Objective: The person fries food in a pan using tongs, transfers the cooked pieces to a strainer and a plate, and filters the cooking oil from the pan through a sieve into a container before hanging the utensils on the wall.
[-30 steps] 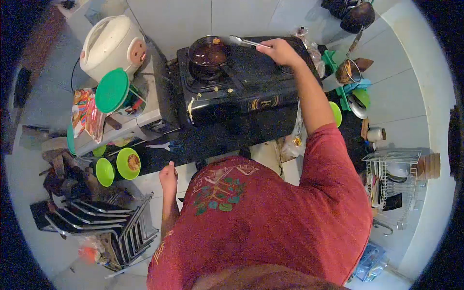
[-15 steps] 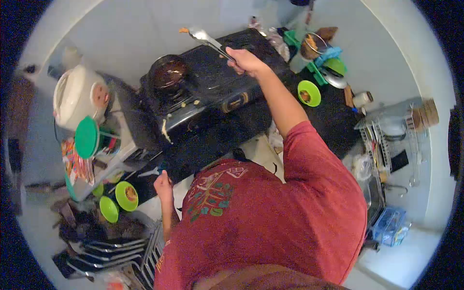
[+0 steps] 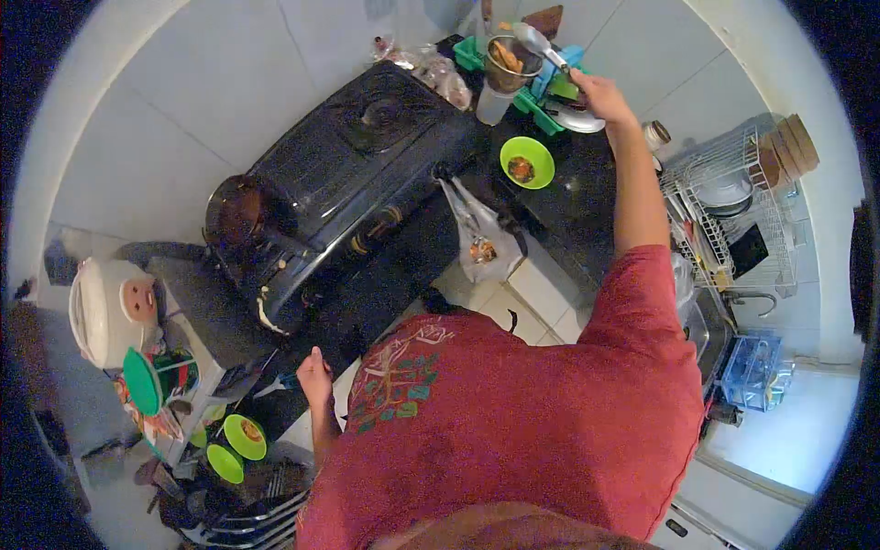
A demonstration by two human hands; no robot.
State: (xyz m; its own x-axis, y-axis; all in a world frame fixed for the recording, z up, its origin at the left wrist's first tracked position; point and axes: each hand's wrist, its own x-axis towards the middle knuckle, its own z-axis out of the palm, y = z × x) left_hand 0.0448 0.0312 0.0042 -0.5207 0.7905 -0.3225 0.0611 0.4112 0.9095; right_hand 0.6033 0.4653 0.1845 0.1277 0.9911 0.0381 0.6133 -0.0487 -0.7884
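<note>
Hands, seen from the head camera: the right grips metal tongs, their tips beside a strainer of golden-brown food pieces above a pale container. Whether the tongs pinch a piece is unclear. Loosely curled, the left shows nothing in it, near scissors on the desk. Well apart, a dark pan sits on the stove. Apparently food is being placed in the strainer; the next move seems to call for parting the tongs above it.
</note>
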